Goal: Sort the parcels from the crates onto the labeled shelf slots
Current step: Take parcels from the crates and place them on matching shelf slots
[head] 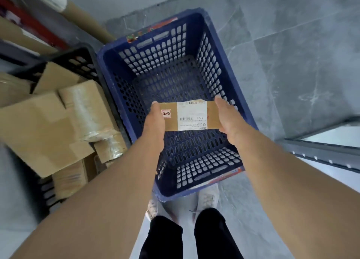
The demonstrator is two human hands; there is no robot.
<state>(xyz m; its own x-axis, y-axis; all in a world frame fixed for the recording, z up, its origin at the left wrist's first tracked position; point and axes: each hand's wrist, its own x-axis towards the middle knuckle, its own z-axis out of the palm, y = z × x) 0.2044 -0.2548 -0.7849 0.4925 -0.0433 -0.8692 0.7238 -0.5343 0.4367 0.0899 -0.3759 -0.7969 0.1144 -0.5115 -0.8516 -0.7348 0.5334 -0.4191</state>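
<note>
While the left grip (154, 120) and right grip (227, 116) clamp opposite ends of the flat parcel (191, 115), held between them above the blue crate (109, 64), keep it level; read the red-bordered sticker (166, 113) touching the left grip, handwritten 2-2, before choosing a slot; the white shipping label (191, 110) shows N705, upside down.

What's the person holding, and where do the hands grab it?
A small cardboard parcel. The left hand grips its left end, the right hand its right end.
</note>
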